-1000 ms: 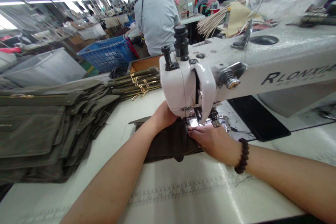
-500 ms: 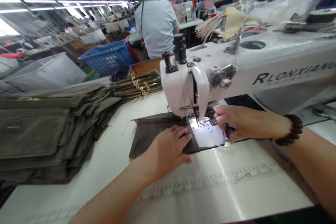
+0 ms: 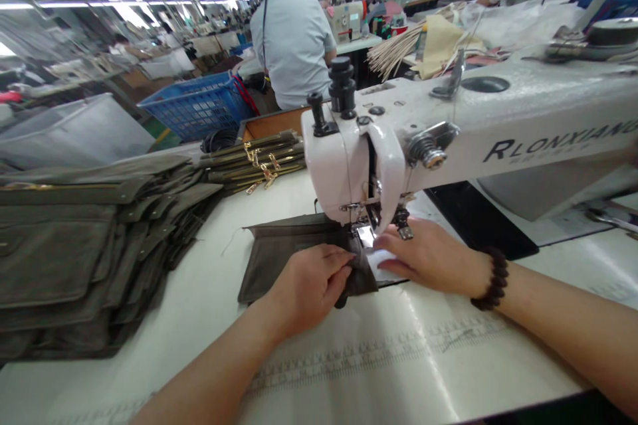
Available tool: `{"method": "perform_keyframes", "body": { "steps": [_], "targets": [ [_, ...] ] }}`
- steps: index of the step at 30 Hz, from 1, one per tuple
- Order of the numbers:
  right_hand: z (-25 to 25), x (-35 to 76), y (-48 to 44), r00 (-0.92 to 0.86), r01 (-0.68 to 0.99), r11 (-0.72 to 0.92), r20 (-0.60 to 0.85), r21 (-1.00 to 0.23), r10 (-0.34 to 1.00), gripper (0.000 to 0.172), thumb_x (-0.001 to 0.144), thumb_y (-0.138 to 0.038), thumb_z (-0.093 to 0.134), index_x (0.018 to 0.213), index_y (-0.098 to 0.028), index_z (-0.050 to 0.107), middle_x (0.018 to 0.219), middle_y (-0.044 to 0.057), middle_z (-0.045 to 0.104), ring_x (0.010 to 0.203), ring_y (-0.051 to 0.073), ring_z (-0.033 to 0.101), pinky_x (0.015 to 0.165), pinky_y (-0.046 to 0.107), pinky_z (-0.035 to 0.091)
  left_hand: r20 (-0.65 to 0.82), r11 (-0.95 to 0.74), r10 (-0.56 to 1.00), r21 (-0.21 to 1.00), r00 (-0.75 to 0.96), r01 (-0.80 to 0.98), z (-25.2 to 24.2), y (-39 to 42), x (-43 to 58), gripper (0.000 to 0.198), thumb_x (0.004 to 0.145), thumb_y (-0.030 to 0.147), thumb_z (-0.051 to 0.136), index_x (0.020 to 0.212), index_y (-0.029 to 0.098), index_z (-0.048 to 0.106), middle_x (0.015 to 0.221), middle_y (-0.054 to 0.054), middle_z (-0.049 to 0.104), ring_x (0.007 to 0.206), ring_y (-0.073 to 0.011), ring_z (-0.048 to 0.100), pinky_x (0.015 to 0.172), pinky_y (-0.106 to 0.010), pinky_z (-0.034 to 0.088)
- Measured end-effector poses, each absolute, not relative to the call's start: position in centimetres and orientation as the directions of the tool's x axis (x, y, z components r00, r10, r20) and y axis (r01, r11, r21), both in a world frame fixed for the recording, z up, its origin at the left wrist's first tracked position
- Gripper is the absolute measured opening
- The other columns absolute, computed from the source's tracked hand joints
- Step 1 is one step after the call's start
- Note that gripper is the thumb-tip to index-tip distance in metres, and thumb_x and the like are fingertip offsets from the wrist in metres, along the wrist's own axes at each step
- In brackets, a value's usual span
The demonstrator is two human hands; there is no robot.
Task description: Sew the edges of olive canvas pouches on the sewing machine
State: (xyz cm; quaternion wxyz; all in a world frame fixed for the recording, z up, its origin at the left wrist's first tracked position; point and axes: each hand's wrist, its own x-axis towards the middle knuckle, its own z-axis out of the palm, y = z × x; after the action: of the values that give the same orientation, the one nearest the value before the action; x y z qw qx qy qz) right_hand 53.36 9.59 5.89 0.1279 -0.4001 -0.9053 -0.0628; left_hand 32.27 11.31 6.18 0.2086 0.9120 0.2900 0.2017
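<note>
A dark olive fabric piece (image 3: 279, 255), flat with a folded upper edge, lies on the sewing machine bed, its right end by the presser foot. My left hand (image 3: 314, 285) is closed at the right part of this piece, thumb and fingers pinching the cloth. Below those fingers a small dark rounded bit shows; I cannot make out what it is. My right hand (image 3: 428, 255) is beside the needle area, thumb and forefinger apart and pointing at the fabric's edge; its other fingers are partly hidden. Above both hands stands the white sewing machine head (image 3: 343, 166), its lamp lighting the plate.
At left lies a stack of olive fabric pieces (image 3: 74, 246). Behind it are zippered pieces (image 3: 264, 159) with gold pulls. A printed ruler (image 3: 349, 362) runs along the table front. Further back are a blue basket (image 3: 194, 106) and a seated person (image 3: 292, 46).
My right hand has moved left toward the needle; the dark, metal-tipped thing at its fingers no longer shows there. My left fingers have drawn together on the fabric, whose right edge has shifted.
</note>
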Motion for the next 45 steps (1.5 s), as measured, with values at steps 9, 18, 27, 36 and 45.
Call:
{"method": "perform_keyframes", "body": {
  "steps": [9, 18, 27, 36, 45],
  "targets": [
    [5.0, 52.0, 7.2, -0.804, 0.531, 0.831, 0.405, 0.163, 0.435, 0.021, 0.084, -0.010, 0.038, 0.079, -0.008, 0.059, 0.062, 0.003, 0.049, 0.057, 0.015, 0.040, 0.051, 0.031, 0.023, 0.263, -0.541, 0.797, 0.710, 0.544, 0.451, 7.1, 11.4, 32.7, 0.017, 0.079, 0.012, 0.049, 0.081, 0.016, 0.065, 0.083, -0.003, 0.063, 0.077, -0.0131, 0.059, 0.068, -0.022, 0.048],
    [4.3, 52.1, 6.8, -0.829, 0.504, 0.864, 0.286, 0.010, 0.480, 0.019, 0.081, -0.010, 0.040, 0.070, -0.012, 0.055, 0.061, 0.003, 0.050, 0.056, 0.015, 0.038, 0.050, 0.031, 0.019, 0.371, -0.786, 0.579, 0.490, 0.726, 0.376, 5.1, 9.3, 33.6, 0.020, 0.080, 0.010, 0.044, 0.087, 0.010, 0.062, 0.082, -0.008, 0.061, 0.077, -0.0159, 0.054, 0.071, -0.030, 0.049],
    [4.4, 52.7, 6.8, -0.828, 0.548, 0.836, 0.136, -0.014, 0.545, 0.017, 0.087, -0.020, 0.040, 0.083, -0.013, 0.054, 0.060, 0.001, 0.052, 0.056, 0.014, 0.042, 0.048, 0.030, 0.014, 0.432, -0.792, 0.575, 0.506, 0.695, 0.342, 4.6, 9.2, 33.5, 0.018, 0.079, 0.010, 0.047, 0.088, 0.010, 0.062, 0.083, -0.008, 0.062, 0.078, -0.0151, 0.055, 0.071, -0.028, 0.049],
    [5.1, 53.6, 7.3, -0.811, 0.576, 0.809, 0.044, -0.115, 0.584, 0.020, 0.087, -0.024, 0.040, 0.086, -0.015, 0.058, 0.063, 0.000, 0.058, 0.058, 0.013, 0.048, 0.048, 0.029, 0.016, 0.359, -0.718, 0.648, 0.580, 0.671, 0.384, 5.1, 9.0, 34.0, 0.017, 0.079, 0.010, 0.048, 0.087, 0.011, 0.063, 0.082, -0.007, 0.062, 0.078, -0.0152, 0.055, 0.069, -0.028, 0.048],
    [6.1, 55.9, 9.2, -0.826, 0.539, 0.810, 0.042, -0.231, 0.562, 0.022, 0.087, -0.024, 0.042, 0.084, -0.017, 0.063, 0.065, 0.002, 0.060, 0.061, 0.011, 0.050, 0.054, 0.026, 0.026, 0.357, -0.684, 0.661, 0.649, 0.660, 0.334, 3.9, 9.0, 33.6, 0.017, 0.079, 0.010, 0.049, 0.090, 0.012, 0.062, 0.087, -0.007, 0.061, 0.083, -0.0144, 0.055, 0.073, -0.029, 0.048]
  ]
}}
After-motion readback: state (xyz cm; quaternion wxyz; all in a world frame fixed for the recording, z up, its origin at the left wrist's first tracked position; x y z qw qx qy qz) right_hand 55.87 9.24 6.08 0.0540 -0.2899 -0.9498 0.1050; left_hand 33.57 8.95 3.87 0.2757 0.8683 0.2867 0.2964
